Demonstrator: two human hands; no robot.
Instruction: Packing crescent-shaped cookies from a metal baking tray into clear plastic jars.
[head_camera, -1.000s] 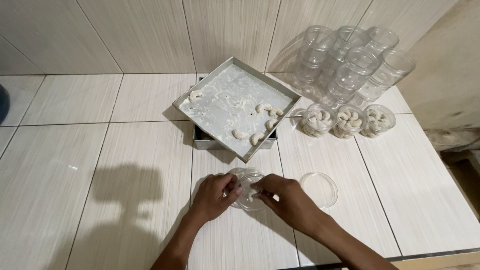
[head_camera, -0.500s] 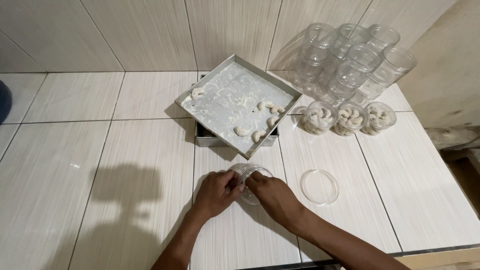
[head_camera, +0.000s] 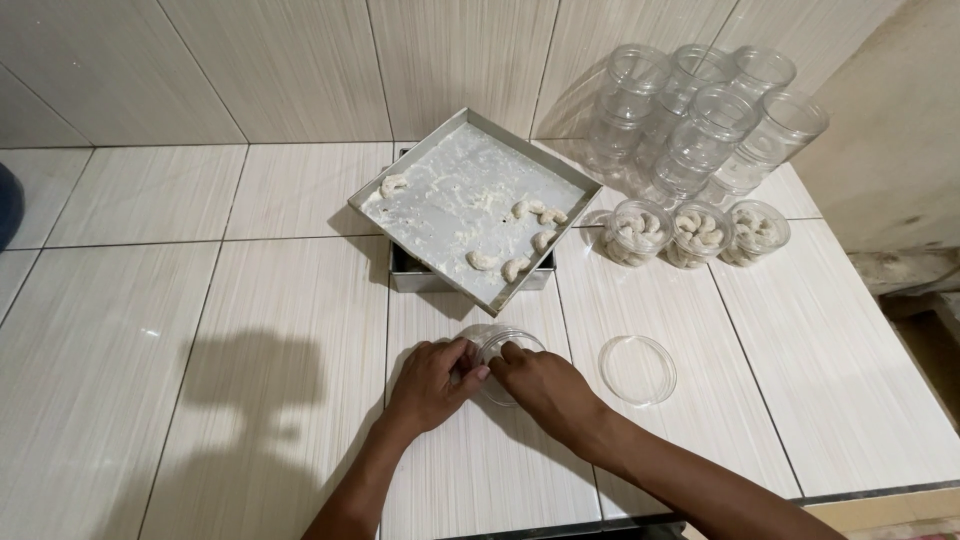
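Note:
A small clear plastic jar (head_camera: 497, 346) lies on the white tiled floor between my two hands. My left hand (head_camera: 432, 384) grips its left side and my right hand (head_camera: 541, 385) covers its right side; both hands hide much of the jar. Its clear round lid (head_camera: 637, 369) lies flat on the tile just right of my right hand. Behind the jar a square metal tray (head_camera: 470, 201) dusted with white powder rests tilted on another pan, with several crescent cookies (head_camera: 518, 266) near its right and front parts.
Three filled clear jars (head_camera: 696, 233) of cookies stand in a row right of the tray. Behind them, stacked empty clear jars (head_camera: 706, 126) lean against the tiled wall. A step edge (head_camera: 880, 490) runs along the front right.
My hands and the jar sit slightly farther from me and closer to the tray than before. The lid, tray and other jars have not moved.

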